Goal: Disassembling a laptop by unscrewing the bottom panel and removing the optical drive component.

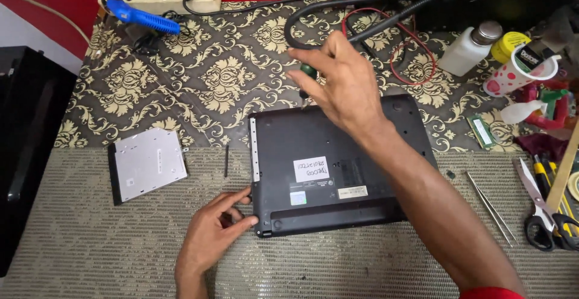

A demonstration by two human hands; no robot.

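Laptop [338, 166] matte blk slab, underside up | R hand [344, 88] fingers grip green screwdriver [307, 73] | L hand [211, 232] fingers open, touching corner

I'm pinning the upturned black plastic laptop [338, 166] at its near-left corner with my left hand [211, 235], while my right hand [341, 82] is gripping a green-handled screwdriver [307, 73] over its far edge.

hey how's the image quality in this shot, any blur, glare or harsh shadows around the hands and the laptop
Head view: lighting even and soft, with faint shadows under the left hand and right hand; right hand's fingertips slightly motion-blurred around the green-handled screwdriver; mild sheen but no strong glare on the upside-down laptop; frame edges bend a little.
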